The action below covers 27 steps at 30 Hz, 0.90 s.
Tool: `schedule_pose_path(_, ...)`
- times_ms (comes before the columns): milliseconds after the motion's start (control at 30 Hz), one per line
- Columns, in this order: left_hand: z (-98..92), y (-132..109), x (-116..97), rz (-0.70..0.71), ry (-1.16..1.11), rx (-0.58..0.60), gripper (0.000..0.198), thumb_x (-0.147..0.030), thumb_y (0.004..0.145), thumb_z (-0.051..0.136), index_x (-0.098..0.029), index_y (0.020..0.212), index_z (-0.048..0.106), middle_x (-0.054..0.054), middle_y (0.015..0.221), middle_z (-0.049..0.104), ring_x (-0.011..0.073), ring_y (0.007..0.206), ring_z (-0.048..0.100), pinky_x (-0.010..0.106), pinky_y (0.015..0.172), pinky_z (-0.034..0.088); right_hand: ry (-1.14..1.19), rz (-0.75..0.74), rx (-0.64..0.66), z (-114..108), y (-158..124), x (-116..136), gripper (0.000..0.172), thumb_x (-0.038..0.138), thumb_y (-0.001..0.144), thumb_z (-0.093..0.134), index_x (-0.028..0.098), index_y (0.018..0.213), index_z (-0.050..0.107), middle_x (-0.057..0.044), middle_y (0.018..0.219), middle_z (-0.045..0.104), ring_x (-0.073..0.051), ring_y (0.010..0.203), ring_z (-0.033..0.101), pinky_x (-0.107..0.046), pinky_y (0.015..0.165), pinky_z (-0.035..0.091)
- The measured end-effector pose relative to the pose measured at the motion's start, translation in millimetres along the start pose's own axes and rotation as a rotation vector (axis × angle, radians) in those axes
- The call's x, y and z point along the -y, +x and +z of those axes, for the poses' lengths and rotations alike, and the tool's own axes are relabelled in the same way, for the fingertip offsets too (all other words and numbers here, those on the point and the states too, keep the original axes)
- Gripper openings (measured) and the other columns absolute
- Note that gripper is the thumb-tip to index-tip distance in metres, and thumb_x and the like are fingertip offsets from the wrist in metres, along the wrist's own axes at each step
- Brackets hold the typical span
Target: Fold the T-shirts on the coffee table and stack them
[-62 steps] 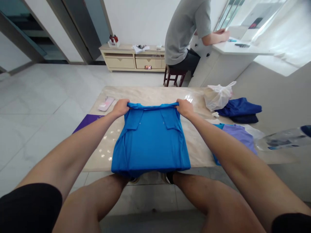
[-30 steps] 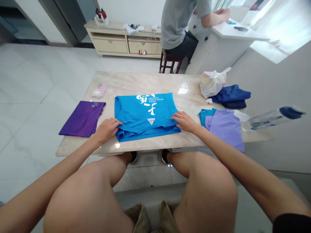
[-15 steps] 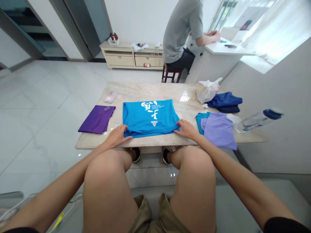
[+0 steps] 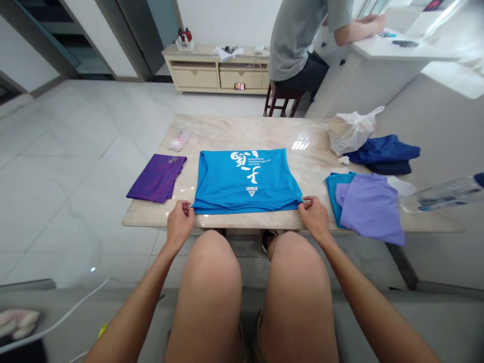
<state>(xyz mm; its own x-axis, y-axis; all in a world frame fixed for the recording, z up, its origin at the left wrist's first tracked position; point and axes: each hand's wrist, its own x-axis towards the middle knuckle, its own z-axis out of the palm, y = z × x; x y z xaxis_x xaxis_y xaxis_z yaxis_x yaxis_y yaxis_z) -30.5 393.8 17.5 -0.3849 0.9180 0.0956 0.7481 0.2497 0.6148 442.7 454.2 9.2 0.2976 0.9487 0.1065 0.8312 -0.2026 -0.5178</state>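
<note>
A bright blue T-shirt (image 4: pixel 223 176) with white printing lies folded into a wide shape on the marble-topped table (image 4: pixel 242 132). My left hand (image 4: pixel 180 220) pinches its near left corner between thumb and fingers. At the near right corner, my right hand (image 4: pixel 314 216) grips the cloth the same way. The near edge is stretched between both hands, with layers of fabric showing along it. Left of it rests a folded purple garment (image 4: pixel 157 177), apart from my left hand.
On the right lie a lavender garment (image 4: pixel 372 206) over a teal one (image 4: pixel 333 191), dark blue clothes (image 4: pixel 393 151), a white plastic bag (image 4: pixel 351 132) and a clear water bottle (image 4: pixel 442 195). A person in grey (image 4: pixel 297 45) sits on a stool beyond the table.
My hands have moved apart to the shirt's near corners and closed on them. The near edge now looks straighter and more stretched. The camera view has shifted.
</note>
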Motion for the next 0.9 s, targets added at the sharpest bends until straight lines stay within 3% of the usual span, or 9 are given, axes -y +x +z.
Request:
schedule_pose_path(167,-0.7,2.6,-19.6,0.097,0.237,0.030,0.029,-0.039,0.096,0.062,-0.023,0.120,0.065,0.013,0.113,0.077,0.0346,0.109,0.073,0.044,0.093,0.057,-0.072,-0.126,0.006,0.7,4.9,10.5,0.029,0.042,0.094,0.063,0.020,0.110,0.072,-0.015,0.111,0.076,-0.032,0.106,0.068,-0.039,0.089,0.050)
schedule_pose_path(300,-8.4,7.8,-31.5,0.174,0.282,0.128,0.017,-0.035,0.099,0.060,-0.024,0.107,0.069,0.013,0.111,0.077,0.0351,0.112,0.071,0.044,0.095,0.056,-0.107,-0.100,0.055,-6.9,6.8,19.6,0.024,0.038,0.098,0.060,0.021,0.106,0.074,-0.013,0.103,0.077,-0.030,0.099,0.070,-0.037,0.084,0.049)
schedule_pose_path(400,-18.6,-5.0,-26.6,0.132,0.275,0.058,0.020,-0.029,0.101,0.053,-0.022,0.107,0.070,0.014,0.112,0.077,0.0347,0.109,0.071,0.047,0.096,0.055,-0.137,-0.043,-0.004,-16.8,-2.6,13.8,0.028,0.043,0.104,0.056,0.021,0.103,0.075,-0.014,0.093,0.077,-0.031,0.091,0.071,-0.037,0.077,0.047)
schedule_pose_path(467,-24.8,-19.1,-19.9,0.114,0.339,0.035,0.020,-0.029,0.100,0.053,-0.021,0.105,0.071,0.015,0.110,0.076,0.0365,0.108,0.070,0.049,0.094,0.055,-0.220,-0.057,-0.010,-22.2,-12.1,4.5,0.028,0.043,0.103,0.058,0.022,0.091,0.073,-0.015,0.092,0.077,-0.032,0.090,0.071,-0.038,0.074,0.046)
schedule_pose_path(533,-30.0,-31.6,-13.3,0.128,0.436,0.058,0.020,-0.031,0.098,0.054,-0.022,0.101,0.072,0.016,0.108,0.075,0.0378,0.108,0.070,0.049,0.091,0.056,-0.291,-0.072,0.014,-26.5,-20.7,-5.6,0.027,0.040,0.100,0.060,0.024,0.082,0.070,-0.016,0.093,0.077,-0.033,0.089,0.071,-0.038,0.072,0.046)
schedule_pose_path(633,-38.0,-39.2,-6.5,0.158,0.551,0.105,0.020,-0.033,0.096,0.057,-0.022,0.099,0.074,0.016,0.109,0.073,0.0386,0.107,0.070,0.047,0.086,0.056,-0.313,-0.039,0.037,-32.8,-28.9,-14.6,0.024,0.035,0.100,0.057,0.024,0.085,0.071,-0.016,0.098,0.078,-0.032,0.091,0.072,-0.038,0.072,0.046)
schedule_pose_path(767,-43.5,-27.1,-3.3,0.196,0.546,0.150,0.032,-0.039,0.093,0.060,-0.021,0.115,0.075,0.018,0.115,0.074,0.0408,0.108,0.071,0.050,0.088,0.058,-0.221,-0.097,0.084,-35.5,-30.8,-14.5,0.029,0.040,0.108,0.053,0.023,0.094,0.071,-0.015,0.100,0.079,-0.031,0.099,0.072,-0.038,0.084,0.051)
schedule_pose_path(900,-30.0,-11.5,-6.7,0.355,0.382,0.164,0.050,-0.045,0.103,0.046,-0.019,0.139,0.070,0.020,0.137,0.073,0.0413,0.126,0.069,0.054,0.107,0.057,-0.233,-0.240,0.064,-27.9,-27.7,-15.3,0.029,0.049,0.105,0.064,0.022,0.097,0.069,-0.016,0.107,0.077,-0.033,0.107,0.069,-0.040,0.095,0.051)
